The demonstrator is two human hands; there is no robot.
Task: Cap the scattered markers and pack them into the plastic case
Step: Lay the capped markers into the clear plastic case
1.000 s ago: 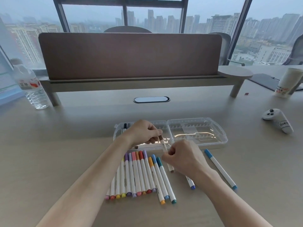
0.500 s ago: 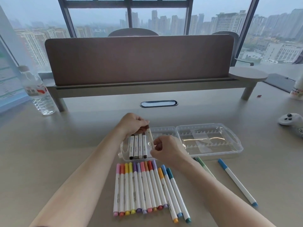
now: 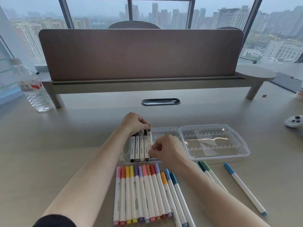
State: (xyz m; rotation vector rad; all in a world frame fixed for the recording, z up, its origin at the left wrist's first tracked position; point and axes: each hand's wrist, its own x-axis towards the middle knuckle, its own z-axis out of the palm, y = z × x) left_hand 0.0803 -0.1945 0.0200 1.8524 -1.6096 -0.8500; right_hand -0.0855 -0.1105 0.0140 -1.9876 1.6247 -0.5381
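Hands meet over the left half of the open plastic case (image 3: 165, 128). Left hand (image 3: 134, 122) sits at the far end of the packed row, fingers curled down onto the caps of the markers there; whether it actually grips one cannot be told. Right hand (image 3: 165, 150) is at the near end of the row, thumb and forefinger pinching the lower barrel of the brown-capped marker (image 3: 149, 140), the rightmost of the five lying in the case. Beside it lie four packed markers (image 3: 138, 147) (black, grey, beige and dark brown), parallel and touching, tips toward the person.

Right half of the case (image 3: 214, 143), hinged flat beside the left, shows rows of clear ribs and holds no markers.

On the table (image 3: 65, 153) just in front of the case lies a capped row of thirteen markers (image 3: 144, 194), pink through teal, side by side. Two green markers (image 3: 207, 169) emerge from behind the right forearm, and a light blue marker (image 3: 242, 187) lies alone further right.

Further out stand a water bottle (image 3: 35, 89) at far left, a cable grommet (image 3: 160, 101) behind the case, a brown desk divider (image 3: 139, 53) on a raised shelf, and a white game controller (image 3: 295, 121) at the right edge.
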